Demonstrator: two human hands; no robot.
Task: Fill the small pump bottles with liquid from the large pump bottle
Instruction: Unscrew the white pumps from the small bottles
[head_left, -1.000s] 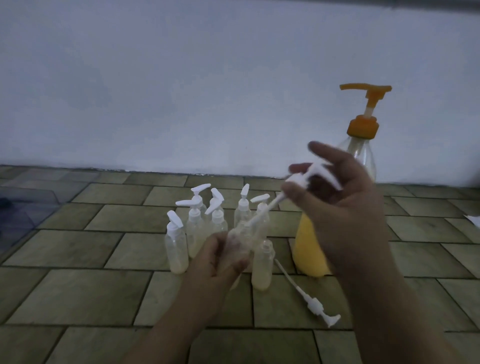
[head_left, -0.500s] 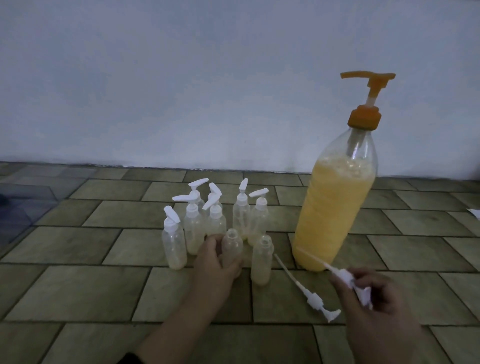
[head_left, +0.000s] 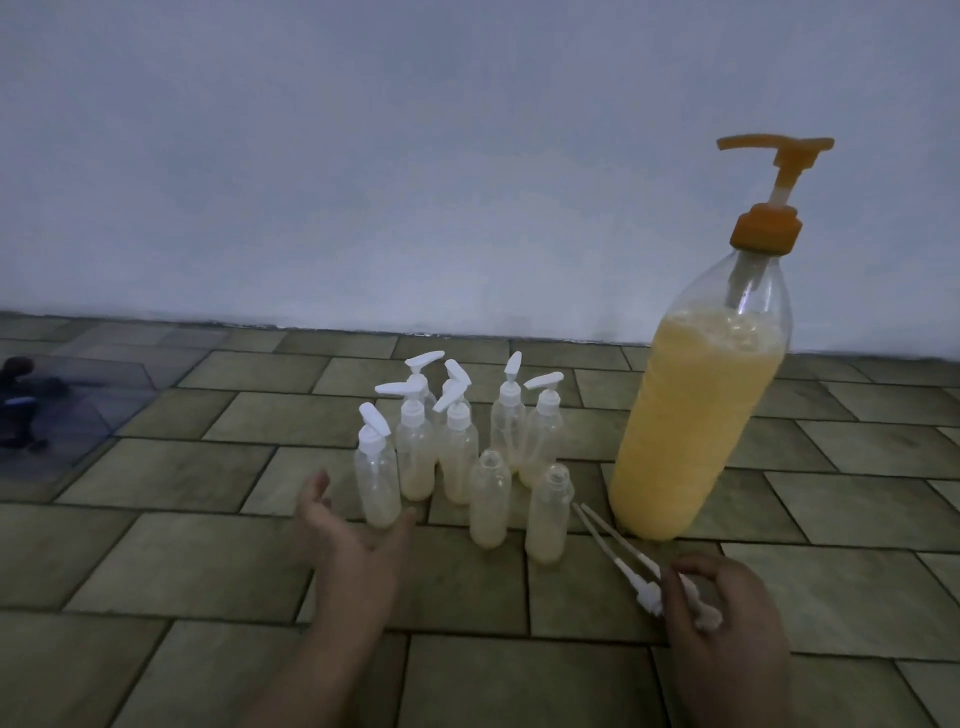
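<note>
The large pump bottle (head_left: 696, 415) stands at the right, nearly full of yellow liquid, with an orange pump on top. Several small clear bottles with white pump caps (head_left: 415, 447) cluster at the centre. Two uncapped small bottles (head_left: 489, 499) (head_left: 548, 514) stand in front, each with pale liquid at the bottom. Two white pump heads with dip tubes (head_left: 623, 558) lie on the floor. My right hand (head_left: 722, 608) pinches one of them at its cap end. My left hand (head_left: 348, 525) is open, palm up, beside the leftmost capped bottle (head_left: 376, 478), not gripping it.
The floor is brown brick-pattern tile meeting a plain pale wall (head_left: 415, 182) behind the bottles. A dark object lies on a transparent sheet (head_left: 62, 410) at the far left.
My left hand set the uncapped bottle down and moved left, opening beside the leftmost capped bottle. My right hand lowered the removed pump head to the floor next to the other one.
</note>
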